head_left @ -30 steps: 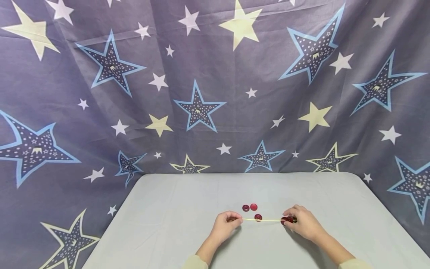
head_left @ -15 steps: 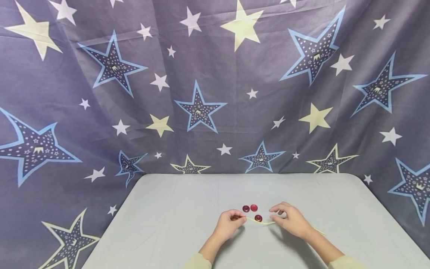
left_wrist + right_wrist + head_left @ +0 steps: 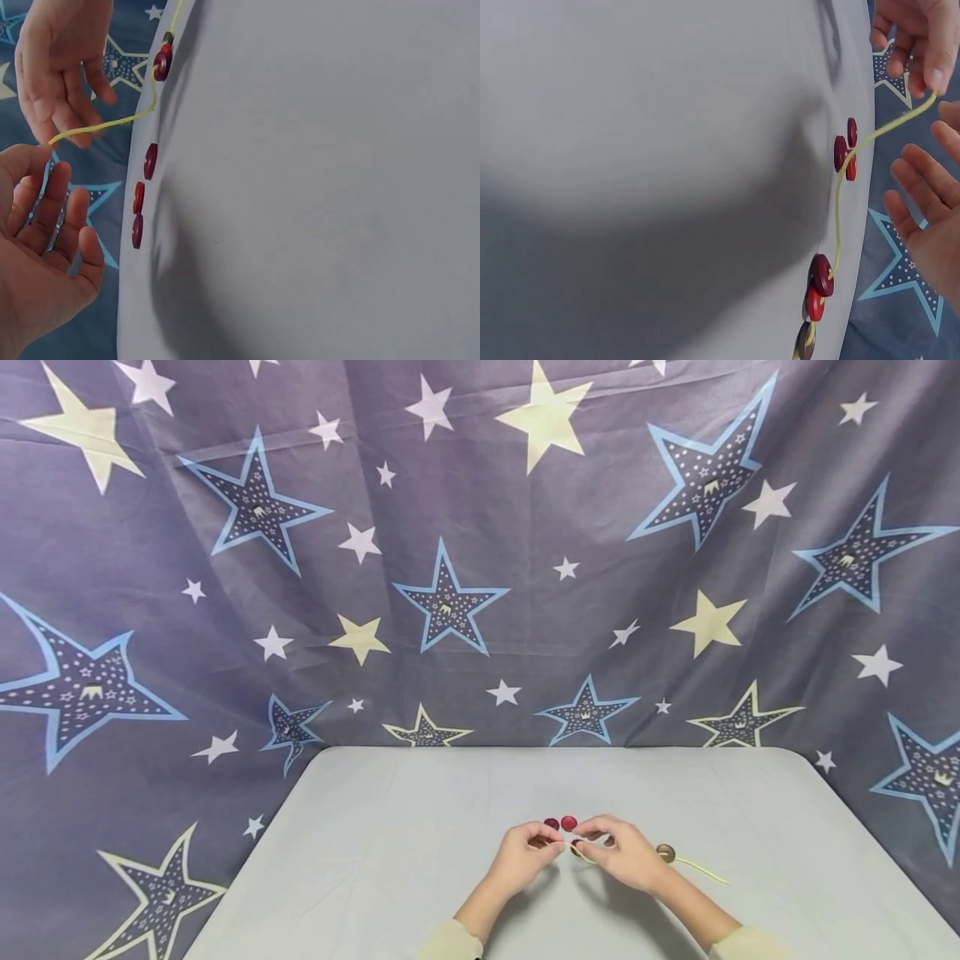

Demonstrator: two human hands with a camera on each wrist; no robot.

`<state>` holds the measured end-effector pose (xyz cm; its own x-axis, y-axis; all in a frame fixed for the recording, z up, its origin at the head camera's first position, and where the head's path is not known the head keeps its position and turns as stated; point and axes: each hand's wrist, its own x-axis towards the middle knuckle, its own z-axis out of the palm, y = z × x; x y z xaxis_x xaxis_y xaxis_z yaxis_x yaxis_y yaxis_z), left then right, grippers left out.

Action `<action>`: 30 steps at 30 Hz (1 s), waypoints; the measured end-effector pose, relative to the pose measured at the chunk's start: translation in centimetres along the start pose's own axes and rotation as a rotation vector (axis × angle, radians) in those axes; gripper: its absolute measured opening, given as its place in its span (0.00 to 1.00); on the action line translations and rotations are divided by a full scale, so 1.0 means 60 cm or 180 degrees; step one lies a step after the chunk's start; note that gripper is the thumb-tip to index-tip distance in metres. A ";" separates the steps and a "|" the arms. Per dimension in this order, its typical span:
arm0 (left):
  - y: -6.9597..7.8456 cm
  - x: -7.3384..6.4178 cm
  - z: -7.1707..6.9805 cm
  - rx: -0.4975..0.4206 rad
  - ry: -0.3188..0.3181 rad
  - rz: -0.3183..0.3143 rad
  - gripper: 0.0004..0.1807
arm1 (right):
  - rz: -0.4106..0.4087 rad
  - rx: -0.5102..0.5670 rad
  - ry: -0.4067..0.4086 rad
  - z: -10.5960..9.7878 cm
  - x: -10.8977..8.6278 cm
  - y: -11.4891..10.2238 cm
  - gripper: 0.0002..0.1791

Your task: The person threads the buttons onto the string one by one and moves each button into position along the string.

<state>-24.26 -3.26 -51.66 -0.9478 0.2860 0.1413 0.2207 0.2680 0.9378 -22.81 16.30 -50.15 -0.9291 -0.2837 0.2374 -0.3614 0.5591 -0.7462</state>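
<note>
My left hand [image 3: 521, 857] pinches the end of a yellow cord [image 3: 105, 127] between thumb and fingertip. Close to that end, my right hand [image 3: 626, 857] has relaxed, spread fingers with nothing between them. Along the cord in the right wrist view sit a dark red button [image 3: 822, 274], a red button [image 3: 815, 301] and a brown button [image 3: 805, 339]. In the head view only the brown one shows past the right hand, with the cord's tail trailing right. Three loose buttons lie near the fingertips: a red one [image 3: 569, 823] and two dark red ones [image 3: 552, 825].
A pale table [image 3: 390, 835] lies under both hands. Behind it hangs a dark cloth [image 3: 480, 510] printed with stars.
My right hand has let go of the strung buttons and moved left along the cord to beside the left fingertips. My left hand has shifted slightly right, and the cord has slackened.
</note>
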 end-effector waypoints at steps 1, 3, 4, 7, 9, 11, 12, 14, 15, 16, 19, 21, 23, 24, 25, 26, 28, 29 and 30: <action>0.002 0.000 0.001 0.0011 -0.0006 0.0008 0.06 | -0.0001 0.0013 -0.0024 0.002 0.000 -0.001 0.12; 0.005 0.000 0.002 0.0020 -0.0022 0.0011 0.06 | -0.0020 0.0041 -0.0067 0.004 0.001 -0.001 0.12; 0.007 0.000 0.003 0.0020 -0.0030 0.0011 0.06 | -0.0033 0.0057 -0.0087 0.005 0.001 -0.001 0.12; 0.012 -0.002 0.005 0.0048 -0.0046 -0.0003 0.05 | -0.0022 0.0113 -0.0151 0.008 0.000 0.001 0.12; 0.014 -0.001 0.008 0.0083 -0.0041 0.0006 0.05 | 0.0004 0.0151 -0.0184 0.009 -0.002 0.002 0.13; 0.016 0.000 0.011 0.0114 -0.0041 0.0008 0.05 | 0.0028 0.0191 -0.0213 0.009 -0.004 0.004 0.15; 0.016 0.000 0.012 0.0127 -0.0041 0.0009 0.05 | 0.0041 0.0207 -0.0230 0.009 -0.004 0.005 0.15; 0.017 0.001 0.014 0.0140 -0.0035 0.0009 0.04 | 0.0058 0.0266 -0.0251 0.009 -0.005 0.005 0.16; 0.017 0.001 0.015 0.0145 -0.0033 0.0006 0.04 | 0.0065 0.0298 -0.0262 0.008 -0.005 0.005 0.16; 0.018 0.002 0.014 0.0159 -0.0030 -0.0001 0.04 | 0.0083 0.0331 -0.0271 0.008 -0.005 0.004 0.16; 0.019 0.000 0.011 0.0145 -0.0022 -0.0006 0.04 | 0.0144 0.0415 -0.0292 0.007 -0.004 0.002 0.16; 0.019 -0.001 0.008 0.0111 -0.0024 0.0002 0.05 | 0.0146 0.0437 -0.0300 0.007 -0.004 0.001 0.16; 0.017 -0.002 0.006 0.0063 -0.0030 0.0010 0.06 | 0.0119 0.0456 -0.0307 0.008 -0.004 0.001 0.16; 0.016 -0.003 0.006 0.0041 -0.0033 0.0016 0.06 | 0.0103 0.0467 -0.0307 0.009 -0.004 0.001 0.15; 0.014 -0.003 0.005 0.0033 -0.0034 0.0021 0.06 | 0.0085 0.0474 -0.0308 0.009 -0.004 0.002 0.15; 0.013 -0.003 0.005 0.0028 -0.0034 0.0029 0.06 | 0.0073 0.0481 -0.0305 0.010 -0.004 0.002 0.15; 0.011 -0.003 0.004 0.0019 -0.0035 0.0034 0.06 | 0.0059 0.0468 -0.0293 0.011 -0.005 0.002 0.13; 0.011 -0.003 0.004 0.0018 -0.0038 0.0032 0.06 | 0.0068 0.0460 -0.0287 0.011 -0.004 0.003 0.13; 0.011 -0.003 0.004 0.0022 -0.0043 0.0027 0.06 | 0.0074 0.0446 -0.0280 0.011 -0.004 0.002 0.12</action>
<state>-23.87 -2.90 -51.17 -0.9427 0.3006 0.1448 0.2302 0.2718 0.9344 -22.57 15.93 -50.75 -0.9244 -0.3425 0.1681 -0.3195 0.4540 -0.8317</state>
